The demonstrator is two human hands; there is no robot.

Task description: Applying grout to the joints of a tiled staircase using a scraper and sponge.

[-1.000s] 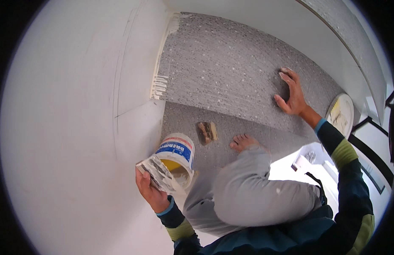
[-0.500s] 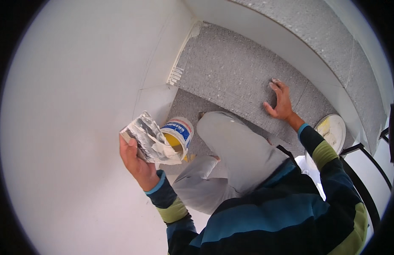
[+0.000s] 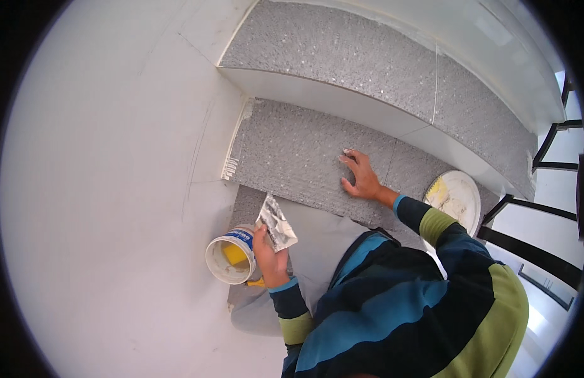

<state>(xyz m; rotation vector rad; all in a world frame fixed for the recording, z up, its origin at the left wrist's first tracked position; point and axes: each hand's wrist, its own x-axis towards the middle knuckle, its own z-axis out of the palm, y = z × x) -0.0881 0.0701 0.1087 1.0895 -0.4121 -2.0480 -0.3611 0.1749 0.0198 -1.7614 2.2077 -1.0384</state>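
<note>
My left hand (image 3: 270, 261) is closed around a flat, putty-smeared plate (image 3: 277, 223), holding it tilted above my grey-trousered leg. Just left of that hand, a white bucket (image 3: 214, 263) with a blue label leans toward me. Inside the bucket lies a yellow block (image 3: 234, 254), perhaps a sponge. My right hand (image 3: 362, 178) rests over the grey speckled step (image 3: 298, 145), fingers apart and nothing in them. White smears mark its fingertips. Right of my right forearm is a round white tub or lid (image 3: 463, 195) with pale and yellowish paste on it.
A white wall (image 3: 115, 189) runs along the left. Fresh white filler (image 3: 231, 165) lines the joint where step meets wall. Above, a white riser (image 3: 317, 94) leads to another speckled step (image 3: 342, 50). Black metal railing bars (image 3: 531, 258) stand at the right. A small yellow piece (image 3: 256, 283) lies beneath my left wrist.
The view has shifted, showing more of the upper step. My left hand has swung the plate from over the bucket's mouth to its right side. The right hand stays over the step.
</note>
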